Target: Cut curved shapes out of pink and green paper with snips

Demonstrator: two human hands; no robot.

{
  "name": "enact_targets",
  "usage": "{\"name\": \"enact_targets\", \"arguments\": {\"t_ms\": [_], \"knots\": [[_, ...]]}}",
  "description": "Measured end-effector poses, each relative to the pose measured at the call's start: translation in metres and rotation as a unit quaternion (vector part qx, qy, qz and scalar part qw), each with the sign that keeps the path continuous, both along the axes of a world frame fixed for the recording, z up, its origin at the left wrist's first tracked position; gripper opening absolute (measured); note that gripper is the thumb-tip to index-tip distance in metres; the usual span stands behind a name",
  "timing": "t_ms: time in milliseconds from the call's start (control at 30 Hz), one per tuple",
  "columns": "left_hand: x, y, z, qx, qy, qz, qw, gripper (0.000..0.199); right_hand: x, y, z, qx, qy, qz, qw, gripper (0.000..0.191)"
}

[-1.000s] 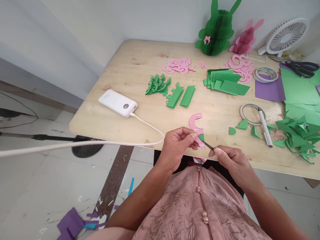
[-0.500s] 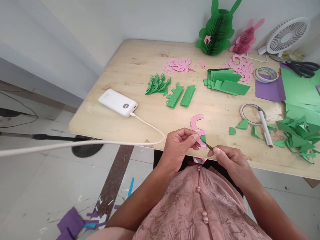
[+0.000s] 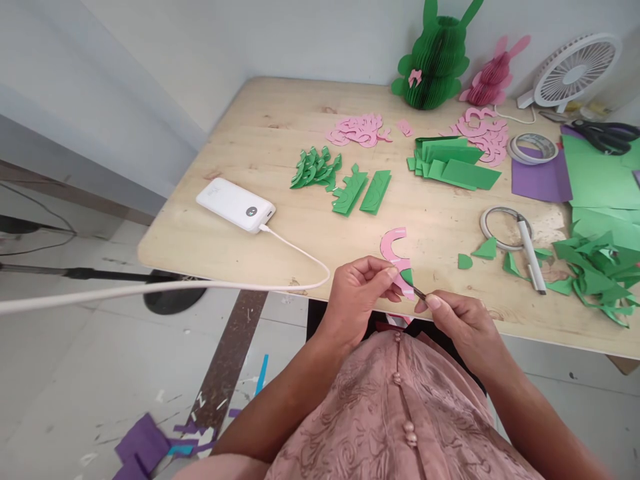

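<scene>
Near the table's front edge, my left hand (image 3: 356, 293) is closed, its thumb and fingers pinching a pink curved paper cutout (image 3: 389, 244). A small green paper piece (image 3: 407, 275) lies against the cutout beside my fingertips. My right hand (image 3: 460, 325) is closed around a thin dark tool, perhaps tweezers (image 3: 419, 293), whose tip reaches the green piece; its handle is mostly hidden by my fingers. Farther back are two folded green paper strips (image 3: 375, 193), one partly cut, and a heap of green cutouts (image 3: 314, 168).
A white power bank (image 3: 235, 205) with a cable lies left. Pink cutouts (image 3: 357, 130), folded green paper (image 3: 465, 175), tape rolls (image 3: 533, 149), a marker (image 3: 531, 257) and green scraps (image 3: 597, 273) lie around. Paper rabbits (image 3: 434, 63), a fan (image 3: 575, 73) and scissors (image 3: 603, 135) are at the back.
</scene>
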State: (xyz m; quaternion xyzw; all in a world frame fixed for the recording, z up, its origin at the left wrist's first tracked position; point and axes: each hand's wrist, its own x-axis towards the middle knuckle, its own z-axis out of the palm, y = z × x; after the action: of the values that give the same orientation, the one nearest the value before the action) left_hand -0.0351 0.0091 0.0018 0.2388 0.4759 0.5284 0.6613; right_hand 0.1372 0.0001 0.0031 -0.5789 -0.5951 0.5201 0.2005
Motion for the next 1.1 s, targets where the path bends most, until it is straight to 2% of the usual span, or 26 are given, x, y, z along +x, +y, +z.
{"name": "enact_targets", "arguments": {"t_ms": [1100], "knots": [[0.0056, -0.0019, 0.0018, -0.008, -0.011, 0.028, 1.0, 0.013, -0.0006, -0.0013, 0.0003, 0.001, 0.007, -0.006, 1.0, 0.047]]}}
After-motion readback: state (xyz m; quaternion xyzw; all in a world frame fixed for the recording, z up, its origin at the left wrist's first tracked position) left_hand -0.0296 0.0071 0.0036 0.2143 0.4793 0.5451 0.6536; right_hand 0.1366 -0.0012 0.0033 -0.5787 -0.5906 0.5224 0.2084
